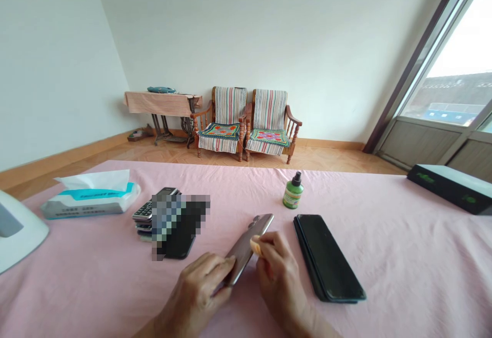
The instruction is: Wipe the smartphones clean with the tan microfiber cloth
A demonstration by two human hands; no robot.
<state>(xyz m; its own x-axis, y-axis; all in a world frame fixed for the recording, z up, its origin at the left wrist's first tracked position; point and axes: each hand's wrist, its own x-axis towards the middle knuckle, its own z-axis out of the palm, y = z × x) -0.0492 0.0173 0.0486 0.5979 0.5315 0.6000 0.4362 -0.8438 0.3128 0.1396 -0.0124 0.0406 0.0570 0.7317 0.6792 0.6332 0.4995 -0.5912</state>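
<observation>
My left hand (202,281) is closed around the lower end of a smartphone (243,248). The phone is tilted, with its pinkish-grey back and camera lenses facing up. Pinched in the fingers of my right hand (280,271) is a small cream-coloured piece (255,246), held against the phone's back near its right edge. Its exact kind cannot be made out. To the right of this hand lie dark smartphones (328,258), one on top of another. Beyond my hands a green spray bottle (293,192) with a black top stands upright.
On the pink tablecloth (407,256), a stack of keypad phones (144,215) and a black phone (184,238) lie left, partly blurred out. Farther left are a tissue pack (90,199) and a white appliance (19,233). A black-and-white box (453,186) sits far right. Two chairs (230,122) stand beyond.
</observation>
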